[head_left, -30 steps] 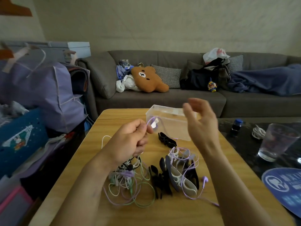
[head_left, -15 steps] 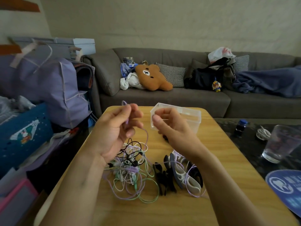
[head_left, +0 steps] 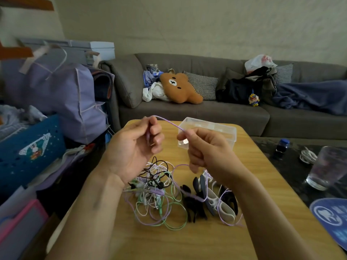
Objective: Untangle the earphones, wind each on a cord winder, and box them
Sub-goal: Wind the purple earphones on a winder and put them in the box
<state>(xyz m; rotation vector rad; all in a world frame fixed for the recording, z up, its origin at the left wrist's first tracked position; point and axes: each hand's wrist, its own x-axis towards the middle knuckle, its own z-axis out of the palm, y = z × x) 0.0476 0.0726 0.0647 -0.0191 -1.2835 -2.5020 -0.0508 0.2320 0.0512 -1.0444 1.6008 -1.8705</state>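
1. Up above the tabletop, both hands are raised with a purple cord stretched between them.
2. Left hand sits at about 10 o'clock from the tangle; its fingers are curled round the purple cord, which runs down through the fist (the earbud end itself is hard to make out).
3. Right hand is at about 1 o'clock from the tangle; thumb and forefinger pinch the same cord, the other fingers curled under.
4. From the right hand the purple cord drops in a loop toward the winders.
5. Tangle of white, green, purple and black earphone cords lies on the tabletop below and between the wrists.
6. Winders, several black and a few pale ones, lie heaped at 3 o'clock of the tangle, touching it, with purple cord draped over them.
7. Clear box stands at 12 o'clock, near the far edge, partly behind the right hand.
8. Off the tabletop at 3 o'clock stand a glass and a small bottle; a sofa with a bear cushion runs along the back.
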